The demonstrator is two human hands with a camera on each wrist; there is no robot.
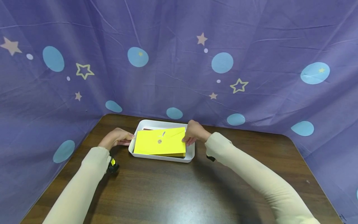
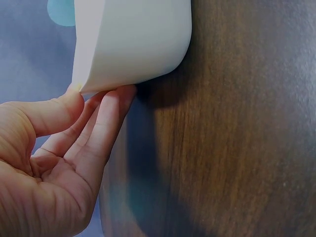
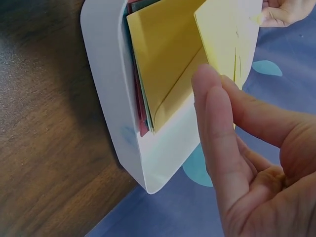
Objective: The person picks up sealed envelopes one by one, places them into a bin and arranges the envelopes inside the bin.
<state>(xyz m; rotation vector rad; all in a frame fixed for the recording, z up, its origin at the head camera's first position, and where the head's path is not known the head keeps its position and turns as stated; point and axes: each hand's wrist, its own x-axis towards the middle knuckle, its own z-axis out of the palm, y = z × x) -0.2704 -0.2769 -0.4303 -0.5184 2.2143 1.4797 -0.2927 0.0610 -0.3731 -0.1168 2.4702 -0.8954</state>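
Note:
A white tray [image 1: 160, 157] stands on the table and holds a stack of envelopes. My right hand [image 1: 194, 132] pinches the right edge of a bright yellow envelope [image 1: 152, 144] between thumb and fingers, tilting it up over the stack. Under it in the right wrist view lies another yellow envelope [image 3: 165, 54], with red and green edges [image 3: 140, 106] below that. At the tray's left end, my left hand [image 1: 118, 137] holds on. In the left wrist view its thumb [image 2: 69, 106] meets the rim and its fingertips press the outer wall low down.
The dark wooden table [image 1: 156, 186] has rounded far corners. Behind and beside it hangs a purple curtain [image 1: 173, 77] with stars and blue ovals, close to the tray's far side. A black wrist strap [image 1: 113, 166] shows at the left sleeve.

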